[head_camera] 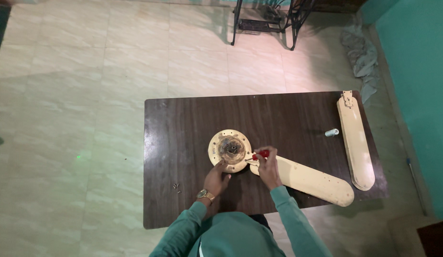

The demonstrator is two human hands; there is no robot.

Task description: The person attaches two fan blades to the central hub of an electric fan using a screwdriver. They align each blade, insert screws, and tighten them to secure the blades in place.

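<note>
A: Centre frame, on the dark wooden table [193, 119]: a round cream fan motor hub [229, 150], rusty middle, lying flat.

B: Hands?

A: Left hand [216, 177] rests on the hub's lower rim, fingers curled vs. the edge, steadying it, by the look of it. Right hand [267, 164] is wrapped round a red-handled screwdriver [260, 154], tip aimed at the joint where a cream fan blade [307, 180] meets the hub. Blade runs off toward lower right.

B: Step in hand?

A: Prob. working a screw at that blade bracket. Tightening or loosening, can't tell. The screw itself is too small to see.

B: What does the next move need?

A: Judging from the pic: tip kept seated, hub held from turning, wrist doing the twisting.

B: Other stuff?

A: Second cream fan blade [355, 143] at right of frame, along the table's edge, well apart from the hands. Small pale cylinder [331, 133] just left of it. Few loose screws [176, 186] lower left of the hub. Wristwatch [205, 194] on the left arm, green sleeves. Black metal stand [269, 21] at top, crumpled cloth [362, 54] upper right by the teal wall.
</note>
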